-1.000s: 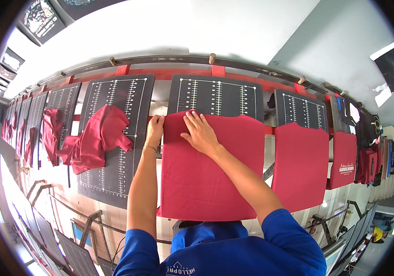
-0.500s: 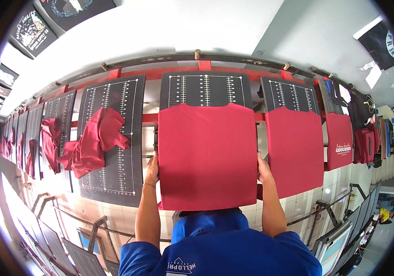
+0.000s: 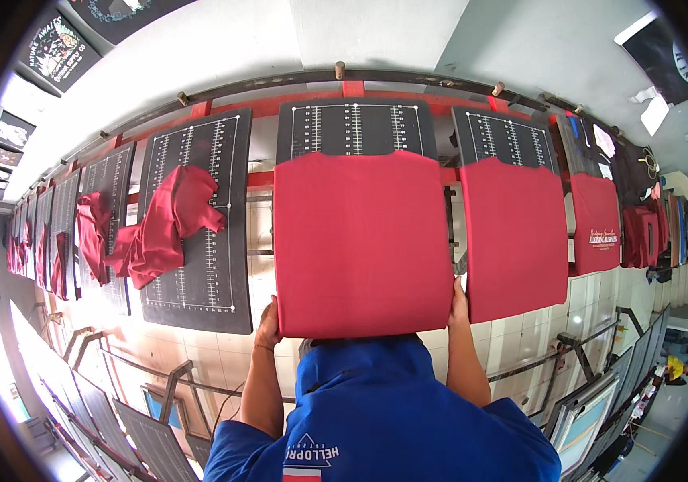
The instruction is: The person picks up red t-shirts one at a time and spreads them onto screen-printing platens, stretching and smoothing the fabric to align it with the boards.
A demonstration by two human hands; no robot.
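A red T-shirt (image 3: 362,241) is stretched smooth over the black printing board (image 3: 356,132) in front of me, its neckline side away from me. My left hand (image 3: 268,324) grips the shirt at the left edge near the board's near corner. On the opposite edge, my right hand (image 3: 459,307) is closed on the shirt's side, a little above the near right corner. Fingers of both hands are partly hidden behind the cloth and board edge.
To the right, another red shirt (image 3: 514,241) covers its board, with a white-printed red shirt (image 3: 598,225) beyond. On the left board (image 3: 199,297) lies a crumpled red shirt (image 3: 171,225). A red rail (image 3: 352,90) runs behind the boards. Dark frames (image 3: 147,434) stand lower left.
Both hands have slid toward me along the shirt's sides, closer to the board's near corners. The whole view has shifted, so the boards appear higher.
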